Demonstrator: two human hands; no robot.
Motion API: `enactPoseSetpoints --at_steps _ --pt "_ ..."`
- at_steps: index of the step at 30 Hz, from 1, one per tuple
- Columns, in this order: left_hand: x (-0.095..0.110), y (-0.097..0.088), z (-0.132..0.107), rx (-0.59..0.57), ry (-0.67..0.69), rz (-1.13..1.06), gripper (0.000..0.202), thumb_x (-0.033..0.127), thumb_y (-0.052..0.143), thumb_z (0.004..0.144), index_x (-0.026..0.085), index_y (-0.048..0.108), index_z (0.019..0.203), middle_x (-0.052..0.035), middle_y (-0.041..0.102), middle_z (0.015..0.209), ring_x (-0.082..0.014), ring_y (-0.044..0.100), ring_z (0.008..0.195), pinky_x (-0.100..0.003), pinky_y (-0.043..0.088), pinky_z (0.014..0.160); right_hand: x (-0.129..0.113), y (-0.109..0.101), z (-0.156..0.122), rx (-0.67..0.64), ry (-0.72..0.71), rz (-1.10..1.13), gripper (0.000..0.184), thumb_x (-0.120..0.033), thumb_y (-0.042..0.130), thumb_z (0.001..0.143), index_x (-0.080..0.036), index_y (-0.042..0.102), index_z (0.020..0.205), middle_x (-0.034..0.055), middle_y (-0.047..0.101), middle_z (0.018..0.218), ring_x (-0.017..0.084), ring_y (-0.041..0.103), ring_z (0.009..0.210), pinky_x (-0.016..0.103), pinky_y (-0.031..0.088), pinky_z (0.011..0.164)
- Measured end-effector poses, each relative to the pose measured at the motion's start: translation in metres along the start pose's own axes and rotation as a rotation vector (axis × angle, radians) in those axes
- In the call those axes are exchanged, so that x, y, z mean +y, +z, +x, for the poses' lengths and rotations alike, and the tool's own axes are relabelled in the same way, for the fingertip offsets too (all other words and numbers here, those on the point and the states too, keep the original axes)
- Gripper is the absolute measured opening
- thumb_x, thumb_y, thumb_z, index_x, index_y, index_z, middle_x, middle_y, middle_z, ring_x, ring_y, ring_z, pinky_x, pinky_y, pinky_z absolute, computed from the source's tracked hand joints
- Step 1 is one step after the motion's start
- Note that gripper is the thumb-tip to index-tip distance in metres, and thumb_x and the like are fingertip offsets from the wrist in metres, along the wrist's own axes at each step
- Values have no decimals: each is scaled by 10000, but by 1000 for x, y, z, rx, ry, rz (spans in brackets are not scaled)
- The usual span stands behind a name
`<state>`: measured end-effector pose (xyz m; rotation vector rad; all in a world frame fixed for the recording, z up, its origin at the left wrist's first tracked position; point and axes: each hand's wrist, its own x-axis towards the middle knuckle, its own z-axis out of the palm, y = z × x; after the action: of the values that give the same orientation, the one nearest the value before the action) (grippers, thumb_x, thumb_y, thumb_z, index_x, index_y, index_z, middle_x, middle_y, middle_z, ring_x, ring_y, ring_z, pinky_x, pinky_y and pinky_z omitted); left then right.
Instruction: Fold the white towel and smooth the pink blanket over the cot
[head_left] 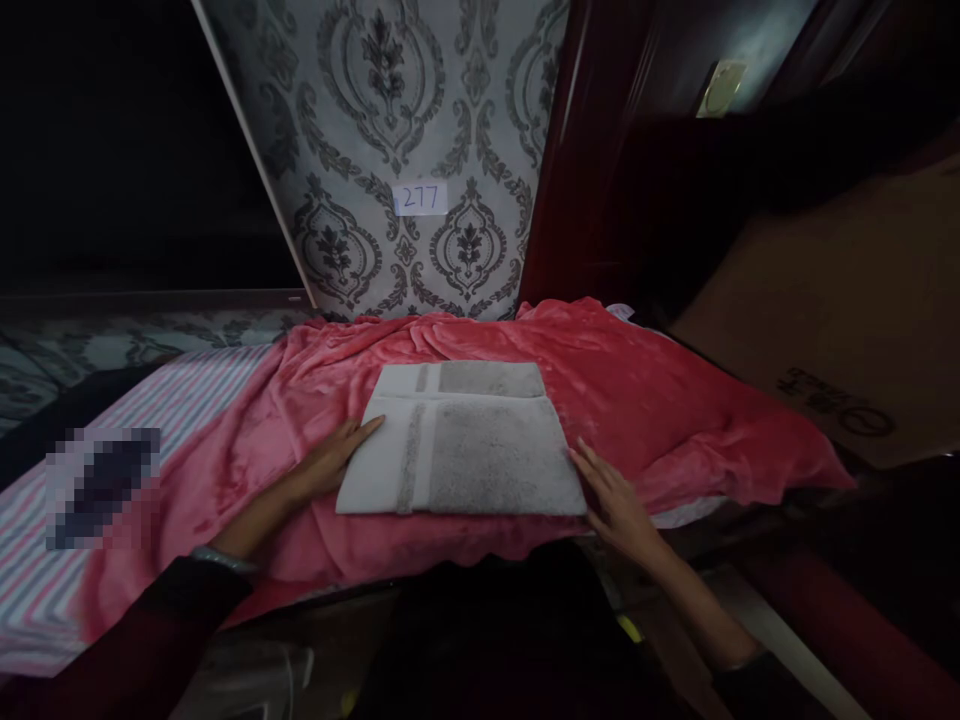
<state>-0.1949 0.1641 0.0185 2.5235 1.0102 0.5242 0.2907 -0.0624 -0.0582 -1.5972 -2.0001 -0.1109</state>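
- One towel (495, 455), grey and white, folded, lying flat on the red blanket (660, 400), close to the near edge of the bed covering.
- At the towel's left edge, left hand (330, 465): grip slack, fingers extended, one fingertip on top.
- Near the right corner, right hand (619, 505): grip relaxed, fingers straight and slightly apart, touching or just beside the edge; cannot tell which.
- No pinch clearly visible on either side.
- Step in hand, judging by pose: squaring or smoothing the folded towel.
- Next move, as a judgement: calling for light, matched pressure from both sides, lest the soft layers slip along the crease across the far part.
- Readable on the wall note (420, 198): "277", handwritten in blue.
- On the carton (862, 290), dark printing with a round logo (866, 419); too dim to read surely.
- Below the screen (150, 150), a small mark (295, 298), illegible.
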Motion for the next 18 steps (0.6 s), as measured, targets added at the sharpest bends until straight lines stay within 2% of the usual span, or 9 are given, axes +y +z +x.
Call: enactPoseSetpoints --at_steps 2,5,7,10,13,15,18 --pt "-1 -1 -4 -6 34 106 622 368 510 945 237 471 1552 -135 602 1295 -257 613 1135 -376 500 1023 -9 3 0 -19 -11 -13 974 -115 533 774 -316 194 1665 81 212 1718 313 376 1496 526 399 1159" --pt "-1 -3 -1 9 39 202 597 350 545 937 276 509 1528 -124 543 1400 -267 593 1188 -370 508 1017 -12 9 5 -2 -7 10 930 -134 544 766 -330 291 1639 68 198 1723 333 365 1498 546 389 1152" --pt "1 -4 7 17 11 268 561 349 572 932 307 556 1492 -97 511 1487 -290 569 1241 -395 499 1042 -9 12 12 24 -13 62 872 -146 539 785 -323 352 1618 68 248 1708 323 382 1488 539 392 1154" --pt "3 -4 25 33 -16 346 477 324 572 945 329 632 1418 -67 468 1581 -341 489 1362 -503 414 1141 -2 14 27 92 20 118 744 -178 529 858 -307 428 1584 91 394 1641 312 448 1436 540 419 1138" --pt "1 -3 41 20 -1 404 460 266 534 961 330 648 1401 -78 430 1629 -367 403 1450 -596 332 1182 3 16 46 95 68 108 636 -197 497 923 -328 488 1546 70 413 1633 294 438 1435 538 415 1148" --pt "-3 -1 48 4 27 415 475 237 512 963 344 639 1408 -67 439 1629 -344 385 1475 -598 332 1187 5 19 58 63 72 119 566 -198 461 951 -365 564 1483 26 411 1636 266 418 1449 513 393 1177" --pt "-5 -2 54 20 45 342 452 241 512 948 332 681 1357 -56 525 1569 -316 419 1465 -578 353 1189 5 22 75 81 82 231 451 -244 421 980 -359 723 1294 25 556 1521 248 468 1409 480 406 1174"
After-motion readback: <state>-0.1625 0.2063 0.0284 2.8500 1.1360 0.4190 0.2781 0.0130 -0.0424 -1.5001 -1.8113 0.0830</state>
